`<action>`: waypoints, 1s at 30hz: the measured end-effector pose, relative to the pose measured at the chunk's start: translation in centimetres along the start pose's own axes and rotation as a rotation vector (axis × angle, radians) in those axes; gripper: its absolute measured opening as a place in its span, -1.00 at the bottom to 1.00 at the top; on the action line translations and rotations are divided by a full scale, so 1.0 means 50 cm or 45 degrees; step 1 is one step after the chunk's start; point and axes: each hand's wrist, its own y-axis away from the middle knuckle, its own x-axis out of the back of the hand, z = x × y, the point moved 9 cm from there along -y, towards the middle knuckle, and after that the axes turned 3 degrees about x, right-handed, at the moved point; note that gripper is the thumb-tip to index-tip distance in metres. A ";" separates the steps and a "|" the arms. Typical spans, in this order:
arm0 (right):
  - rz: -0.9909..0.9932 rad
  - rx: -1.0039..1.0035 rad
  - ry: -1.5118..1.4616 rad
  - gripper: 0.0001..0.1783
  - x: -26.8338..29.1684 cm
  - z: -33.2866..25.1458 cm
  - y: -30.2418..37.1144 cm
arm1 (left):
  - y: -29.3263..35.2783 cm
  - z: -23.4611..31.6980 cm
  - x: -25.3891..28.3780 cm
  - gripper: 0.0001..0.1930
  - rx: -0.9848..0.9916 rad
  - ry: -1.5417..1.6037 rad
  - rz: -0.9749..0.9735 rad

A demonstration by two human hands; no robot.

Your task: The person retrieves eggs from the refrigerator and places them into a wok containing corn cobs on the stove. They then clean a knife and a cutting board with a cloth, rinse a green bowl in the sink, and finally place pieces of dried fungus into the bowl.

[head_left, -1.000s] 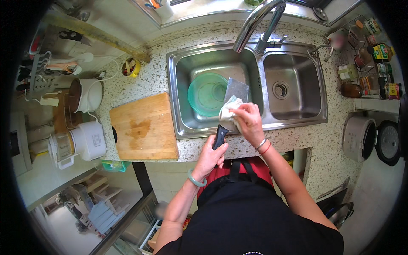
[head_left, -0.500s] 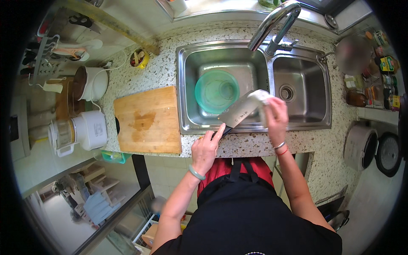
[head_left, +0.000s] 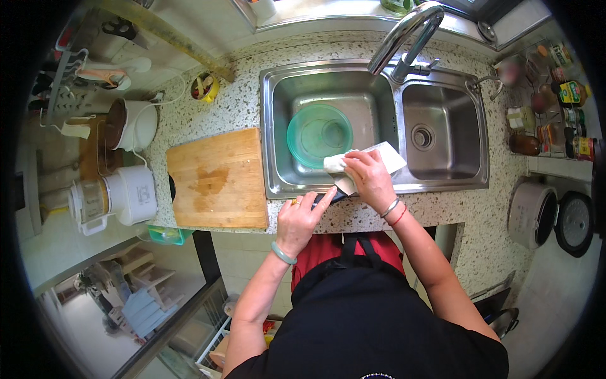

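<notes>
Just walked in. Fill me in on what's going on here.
A person is at a double sink, the left hand gripping a cleaver by its black handle. The right hand holds a white cloth against the blade. A green bowl sits in the left basin; a wooden board lies on the counter.

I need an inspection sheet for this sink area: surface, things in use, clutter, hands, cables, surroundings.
Surface: speckled counter; wooden cutting board bears a darker patch.
Things in use: cleaver with black handle; white cloth against it.
Clutter: green basin in the left sink bowl; yellow cup beyond the board.
Hands: left hand grips the handle; right hand holds the cloth.
Cables: white cord beside white appliances at left.
Surroundings: faucet behind the sink; jars at right.
</notes>
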 end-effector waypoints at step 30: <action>0.033 -0.054 -0.301 -0.67 0.012 0.018 -0.027 | 0.050 0.007 -0.126 -0.55 1.368 2.564 -0.497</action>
